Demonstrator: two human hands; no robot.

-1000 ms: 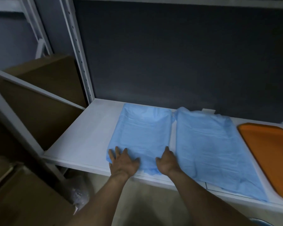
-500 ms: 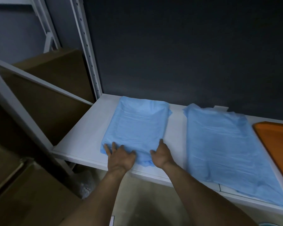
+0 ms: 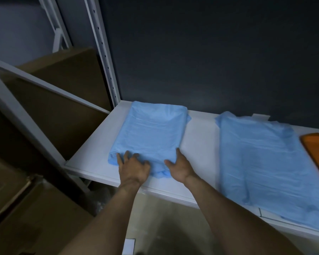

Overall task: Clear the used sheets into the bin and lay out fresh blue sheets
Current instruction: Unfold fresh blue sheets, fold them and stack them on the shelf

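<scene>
A folded stack of blue sheets (image 3: 151,133) lies on the left part of the white shelf (image 3: 201,144). Both my hands rest on its near edge. My left hand (image 3: 133,167) presses down on the near left corner with spread fingers. At the near right corner sits my right hand (image 3: 180,166), its fingers along the stack's side and its thumb on top. A second blue sheet (image 3: 265,162) is spread flat further right, reaching over the shelf's front edge.
An orange tray (image 3: 317,150) lies at the far right of the shelf. A dark panel (image 3: 210,52) closes the back. A white upright post (image 3: 103,52) bounds the shelf on the left, with cardboard boxes (image 3: 53,111) beyond and below it.
The folded stack has slid left under my hands, and a wide strip of bare shelf has opened between it and the spread sheet. My view has shifted left too.
</scene>
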